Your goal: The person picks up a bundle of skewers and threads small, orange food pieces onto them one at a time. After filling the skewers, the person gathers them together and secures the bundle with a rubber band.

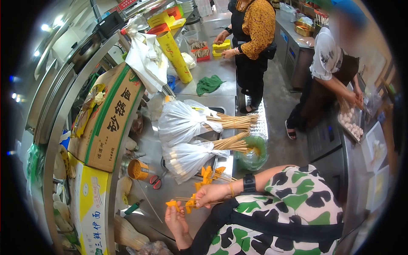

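Observation:
At the bottom centre my left hand [175,220] pinches a small orange-yellow piece [172,204] between thumb and fingers. Just above it, my right hand [207,194] is closed on thin wooden skewers [187,199], with another orange chunk [190,205] threaded on them at the fingers. Past my right hand lies a pile of skewered orange pieces [207,175] on the metal counter. Two white plastic bags [187,155] of skewers rest beyond these, their bundled stick ends [231,123] pointing right.
Red-handled scissors [156,182] and an orange tin [138,169] sit left of my hands. A green bin [253,155] stands by the counter edge. Cardboard boxes [108,119] fill the shelf. One person [255,38] handles a yellow container; another [329,72] works over a tray [351,123].

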Action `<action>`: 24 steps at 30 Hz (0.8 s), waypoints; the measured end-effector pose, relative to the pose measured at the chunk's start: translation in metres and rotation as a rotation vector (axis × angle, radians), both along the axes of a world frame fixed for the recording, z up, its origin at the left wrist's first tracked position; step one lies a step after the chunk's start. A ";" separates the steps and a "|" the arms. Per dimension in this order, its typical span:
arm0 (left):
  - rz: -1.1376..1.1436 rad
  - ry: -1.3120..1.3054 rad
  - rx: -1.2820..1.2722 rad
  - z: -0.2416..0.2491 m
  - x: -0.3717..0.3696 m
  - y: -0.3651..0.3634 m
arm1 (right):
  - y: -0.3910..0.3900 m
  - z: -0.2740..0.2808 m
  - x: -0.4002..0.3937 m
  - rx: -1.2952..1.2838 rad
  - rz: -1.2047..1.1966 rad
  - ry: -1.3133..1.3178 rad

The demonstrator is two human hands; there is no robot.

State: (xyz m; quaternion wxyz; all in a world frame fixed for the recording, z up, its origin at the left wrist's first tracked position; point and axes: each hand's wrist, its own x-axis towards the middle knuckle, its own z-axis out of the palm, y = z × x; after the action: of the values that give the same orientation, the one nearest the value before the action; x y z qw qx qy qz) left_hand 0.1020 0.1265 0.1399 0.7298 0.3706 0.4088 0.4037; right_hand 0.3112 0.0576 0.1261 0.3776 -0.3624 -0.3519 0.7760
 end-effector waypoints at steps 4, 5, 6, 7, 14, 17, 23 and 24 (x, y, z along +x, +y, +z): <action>-0.036 0.033 0.028 0.000 0.004 -0.001 | -0.001 0.001 -0.003 -0.021 -0.035 0.037; -0.047 0.053 0.045 0.000 0.004 -0.001 | 0.000 0.002 -0.002 -0.013 -0.031 0.023; -0.040 0.082 0.078 0.002 0.006 -0.002 | -0.001 0.003 -0.002 -0.005 -0.027 0.009; -0.032 0.111 0.111 0.004 0.010 -0.005 | -0.001 0.002 -0.001 0.003 -0.023 -0.005; -0.061 0.177 0.193 0.002 0.011 -0.006 | 0.000 -0.005 0.001 0.038 -0.057 -0.036; -0.053 0.128 0.185 0.004 0.012 -0.007 | 0.000 -0.009 -0.001 0.046 -0.077 -0.007; -0.002 0.097 0.136 0.007 0.013 -0.009 | 0.001 -0.008 -0.001 0.023 -0.077 -0.002; -0.004 0.101 0.138 0.008 0.014 -0.009 | 0.001 -0.005 -0.001 0.018 -0.076 -0.013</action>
State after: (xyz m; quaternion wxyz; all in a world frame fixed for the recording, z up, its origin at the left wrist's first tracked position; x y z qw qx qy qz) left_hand 0.1156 0.1176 0.1478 0.6818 0.4405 0.4156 0.4103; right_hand 0.3103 0.0583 0.1206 0.4081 -0.3770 -0.3473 0.7555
